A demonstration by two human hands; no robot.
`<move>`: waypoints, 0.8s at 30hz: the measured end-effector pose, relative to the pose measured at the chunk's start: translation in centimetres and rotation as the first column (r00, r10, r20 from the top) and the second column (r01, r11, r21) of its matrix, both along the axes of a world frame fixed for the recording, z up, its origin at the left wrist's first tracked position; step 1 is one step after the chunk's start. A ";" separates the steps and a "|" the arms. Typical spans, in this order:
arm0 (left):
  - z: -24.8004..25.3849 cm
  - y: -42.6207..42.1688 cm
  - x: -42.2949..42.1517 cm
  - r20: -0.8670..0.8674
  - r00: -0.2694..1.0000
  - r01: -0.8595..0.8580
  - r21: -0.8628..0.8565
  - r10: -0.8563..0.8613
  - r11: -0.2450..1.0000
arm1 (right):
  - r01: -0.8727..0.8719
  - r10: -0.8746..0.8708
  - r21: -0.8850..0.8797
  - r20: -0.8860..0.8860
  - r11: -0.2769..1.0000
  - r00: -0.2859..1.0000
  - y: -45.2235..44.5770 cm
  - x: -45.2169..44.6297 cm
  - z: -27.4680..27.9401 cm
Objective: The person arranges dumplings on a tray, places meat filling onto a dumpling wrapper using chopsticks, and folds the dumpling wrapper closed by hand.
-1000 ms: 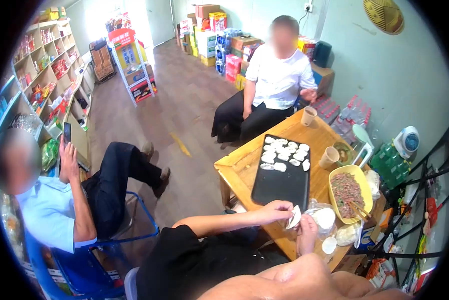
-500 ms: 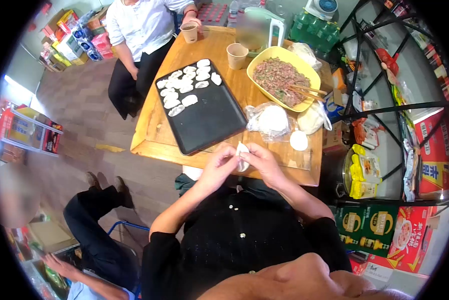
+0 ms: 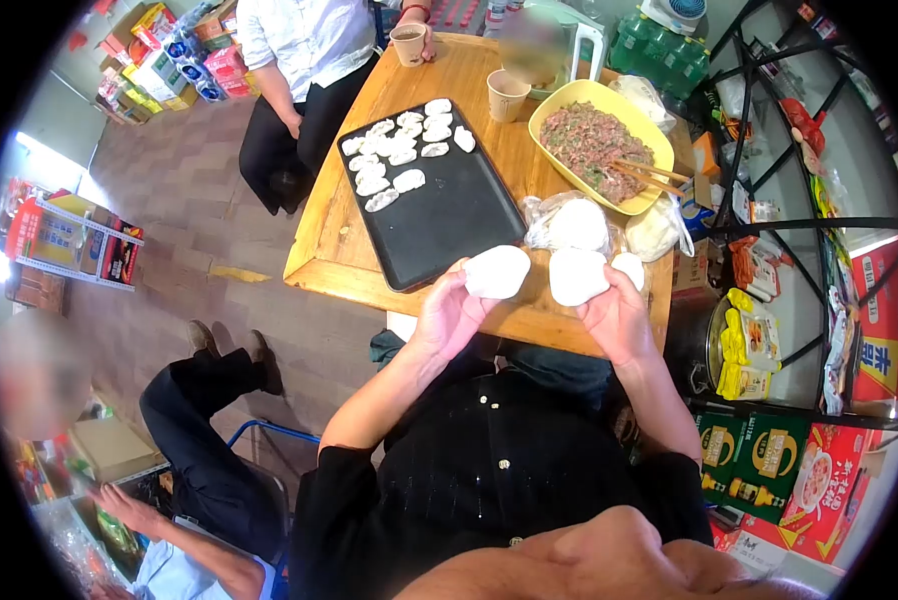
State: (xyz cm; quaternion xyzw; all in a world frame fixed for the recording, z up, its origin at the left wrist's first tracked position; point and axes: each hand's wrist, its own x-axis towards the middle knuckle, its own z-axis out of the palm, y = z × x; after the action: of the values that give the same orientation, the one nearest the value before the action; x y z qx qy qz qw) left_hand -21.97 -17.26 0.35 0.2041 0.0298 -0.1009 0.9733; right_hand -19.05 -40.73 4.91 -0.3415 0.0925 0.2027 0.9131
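Observation:
My left hand pinches a round white dough wrapper over the table's front edge, just off the black tray's lower corner. Another wrapper is between the thumb and fingers of my right hand, a little to the right. Several filled dumplings lie at the far end of the black tray. Behind my right hand sit a plastic bag with a stack of wrappers and a single wrapper. Minced filling and chopsticks are in the yellow bowl.
A paper cup stands near the bowl on the wooden table. Across the table a person in white touches another cup. A seated person in blue is at lower left. Black metal shelving rises at right.
The folded piece that both hands pinched together has opened out of view; my hands have moved apart, each now with a flat round wrapper. The view has shifted slightly.

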 end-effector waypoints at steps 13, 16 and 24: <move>-0.8 0.8 -0.1 0.029 1.000 0.004 -0.017 -0.004 1.000 | 0.165 -0.154 0.060 -0.149 0.985 0.977 -3.5 4.7 -1.0; -0.8 0.2 -0.1 0.012 1.000 0.026 -0.035 -0.026 0.999 | 0.155 -0.138 0.121 -0.139 0.980 0.981 -4.0 4.8 -1.0; 0.4 -0.3 -0.4 -0.041 0.998 0.042 -0.021 -0.043 0.999 | 0.120 -0.126 -0.185 -0.023 0.975 0.992 -3.2 3.9 0.7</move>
State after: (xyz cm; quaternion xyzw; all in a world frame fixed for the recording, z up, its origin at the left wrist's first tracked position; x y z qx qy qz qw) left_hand -22.36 -17.54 0.72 0.1925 0.0446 -0.1259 0.9722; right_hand -15.19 -43.96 5.57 -0.4144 0.1473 0.1423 0.8867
